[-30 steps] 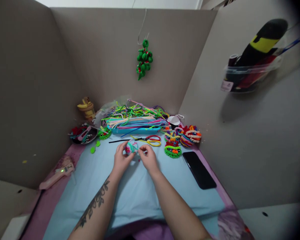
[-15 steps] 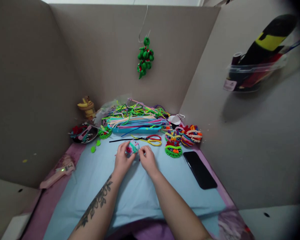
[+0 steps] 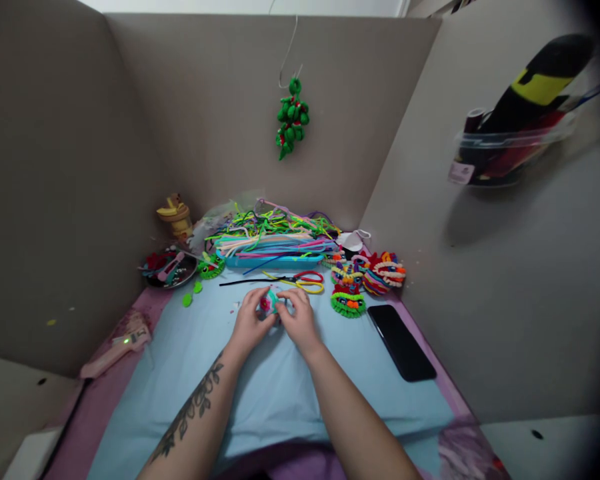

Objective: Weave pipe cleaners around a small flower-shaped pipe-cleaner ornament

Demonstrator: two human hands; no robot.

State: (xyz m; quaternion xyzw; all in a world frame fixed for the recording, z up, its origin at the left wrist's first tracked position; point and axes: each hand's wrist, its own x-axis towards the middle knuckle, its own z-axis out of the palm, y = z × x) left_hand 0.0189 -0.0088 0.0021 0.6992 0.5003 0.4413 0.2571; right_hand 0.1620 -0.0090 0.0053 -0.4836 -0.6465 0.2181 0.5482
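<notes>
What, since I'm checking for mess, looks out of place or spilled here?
Tiny scraps lie loose on the blue cloth near the left hand, looking like litter; nothing else appears clearly spilled or damaged.

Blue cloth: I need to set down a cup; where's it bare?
Bare cloth lies between the right forearm and black phone, and between the left forearm and pink glue gun. The far side is crowded: scissors, blue tray, colourful fuzzy pieces.
</notes>
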